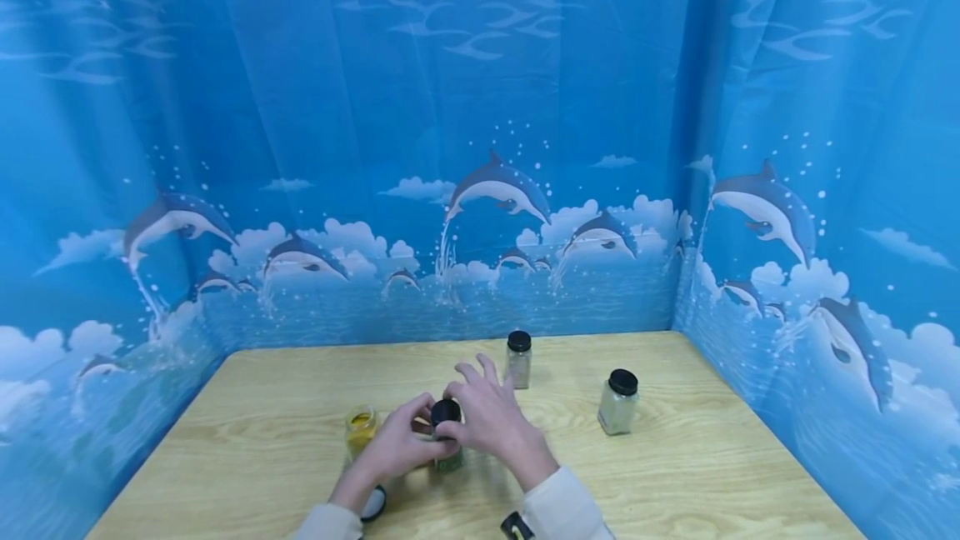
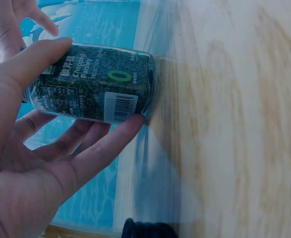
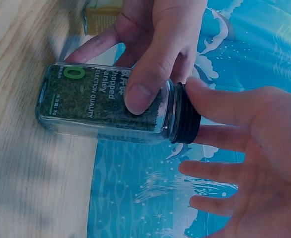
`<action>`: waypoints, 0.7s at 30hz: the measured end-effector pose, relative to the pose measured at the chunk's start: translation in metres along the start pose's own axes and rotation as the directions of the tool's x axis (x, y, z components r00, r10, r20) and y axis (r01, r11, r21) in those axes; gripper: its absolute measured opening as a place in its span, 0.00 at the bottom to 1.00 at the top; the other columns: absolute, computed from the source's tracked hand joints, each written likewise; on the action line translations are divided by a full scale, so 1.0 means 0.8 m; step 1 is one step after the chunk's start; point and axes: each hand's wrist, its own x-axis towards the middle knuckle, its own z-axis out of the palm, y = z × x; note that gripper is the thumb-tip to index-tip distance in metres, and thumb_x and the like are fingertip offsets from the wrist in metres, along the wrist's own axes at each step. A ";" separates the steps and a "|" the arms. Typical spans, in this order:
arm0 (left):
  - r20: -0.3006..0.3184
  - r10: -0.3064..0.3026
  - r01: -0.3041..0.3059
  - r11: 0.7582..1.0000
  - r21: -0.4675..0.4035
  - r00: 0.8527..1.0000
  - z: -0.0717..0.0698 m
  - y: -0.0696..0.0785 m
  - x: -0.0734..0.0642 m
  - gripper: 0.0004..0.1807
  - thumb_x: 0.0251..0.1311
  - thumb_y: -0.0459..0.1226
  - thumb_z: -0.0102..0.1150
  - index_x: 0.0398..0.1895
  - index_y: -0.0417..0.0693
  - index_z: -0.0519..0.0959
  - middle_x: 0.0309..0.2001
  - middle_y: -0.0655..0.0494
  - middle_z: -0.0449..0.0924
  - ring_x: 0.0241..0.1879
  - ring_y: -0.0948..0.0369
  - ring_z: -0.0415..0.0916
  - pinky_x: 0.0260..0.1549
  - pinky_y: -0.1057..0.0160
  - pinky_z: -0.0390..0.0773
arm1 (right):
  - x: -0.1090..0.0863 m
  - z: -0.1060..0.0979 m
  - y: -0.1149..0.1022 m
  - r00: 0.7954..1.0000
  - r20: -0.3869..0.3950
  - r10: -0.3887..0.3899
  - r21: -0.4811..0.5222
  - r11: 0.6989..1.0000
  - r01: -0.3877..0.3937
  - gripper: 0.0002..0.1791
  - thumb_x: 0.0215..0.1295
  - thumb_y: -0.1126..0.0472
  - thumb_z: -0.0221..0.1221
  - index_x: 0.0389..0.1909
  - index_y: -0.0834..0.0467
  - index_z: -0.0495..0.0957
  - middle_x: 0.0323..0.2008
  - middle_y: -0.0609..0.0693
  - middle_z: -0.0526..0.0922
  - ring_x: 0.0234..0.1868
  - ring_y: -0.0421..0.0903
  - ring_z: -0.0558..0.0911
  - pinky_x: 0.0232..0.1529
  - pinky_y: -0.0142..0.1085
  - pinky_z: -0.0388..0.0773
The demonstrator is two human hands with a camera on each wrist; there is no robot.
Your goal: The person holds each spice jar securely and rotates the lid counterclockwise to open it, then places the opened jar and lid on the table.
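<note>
A glass jar of chopped parsley (image 2: 105, 82) with a black screw lid (image 3: 186, 119) is upright in front of me, its base at or just above the table. My left hand (image 1: 397, 440) grips the jar's body, thumb on one side and fingers on the other. At the lid, my right hand (image 1: 491, 417) pinches the rim between thumb and index finger while its other fingers are spread away. The lid is on the jar's neck; whether it is tight, I cannot tell. Left of the hands stands a lidless jar of yellow powder (image 1: 361, 433).
A loose black lid (image 1: 373, 504) lies beside my left wrist. Farther back stands a jar with a black lid (image 1: 518, 365), and another black-lidded jar (image 1: 618, 407) is to the right. Blue dolphin-print curtains (image 1: 480, 107) border the wooden table (image 1: 712, 457).
</note>
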 end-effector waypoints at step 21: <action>0.013 -0.014 0.014 1.000 -0.004 1.000 -0.001 0.003 -0.001 0.23 0.55 0.47 0.77 0.43 0.48 0.75 0.45 0.51 0.82 0.48 0.55 0.84 0.47 0.54 0.87 | -0.005 -0.007 0.000 0.994 0.108 -0.008 0.084 0.996 -0.001 0.31 0.66 0.43 0.67 0.68 0.48 0.76 0.76 0.56 0.68 0.80 0.66 0.56 0.69 0.79 0.56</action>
